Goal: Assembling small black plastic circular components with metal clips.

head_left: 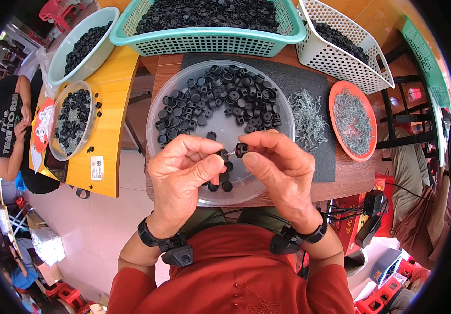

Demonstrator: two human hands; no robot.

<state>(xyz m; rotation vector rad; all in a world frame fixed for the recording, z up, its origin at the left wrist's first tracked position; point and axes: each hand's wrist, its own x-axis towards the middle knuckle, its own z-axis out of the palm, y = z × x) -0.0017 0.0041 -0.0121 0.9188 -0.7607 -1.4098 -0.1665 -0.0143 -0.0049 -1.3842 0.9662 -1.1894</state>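
Over a round clear plastic tub, both my hands are raised close together. My left hand pinches a small round black part between thumb and forefinger. Facing it, my right hand grips a short black cylindrical part with a hole in its side. A thin silvery metal piece spans the gap between the two parts; whether it is a screw or a spring I cannot tell. Many loose black parts lie in the tub, heaped at its far side, with several just beneath my fingers.
Thin metal pieces are piled on a dark mat and in an orange dish at right. A green basket and a white basket of black parts stand behind. At left, another person sits by a yellow table.
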